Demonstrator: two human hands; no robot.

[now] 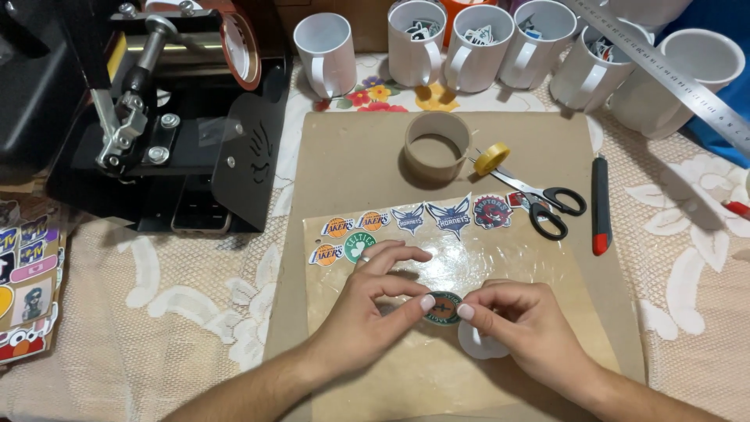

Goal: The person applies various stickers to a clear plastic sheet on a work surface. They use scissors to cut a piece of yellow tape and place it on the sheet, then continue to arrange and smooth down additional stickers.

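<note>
A round green sticker (444, 308) sits pinched between left hand (367, 301) and right hand (523, 320) fingers, closed on its edges.

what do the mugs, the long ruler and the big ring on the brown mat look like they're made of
Mugs: glossy white glazed ceramic, judging by the smooth sheen. Ruler: brushed metal, probably steel, grey with fine engraved marks. Ring: matte brown cardboard, likely a used tape core. Brown mat: dull, looks like kraft paper or board.

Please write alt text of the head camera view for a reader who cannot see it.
Both hands, left hand and right hand, pinch a round green sticker over a clear sheet on a brown board. More stickers, scissors and white mugs lie beyond.
</note>
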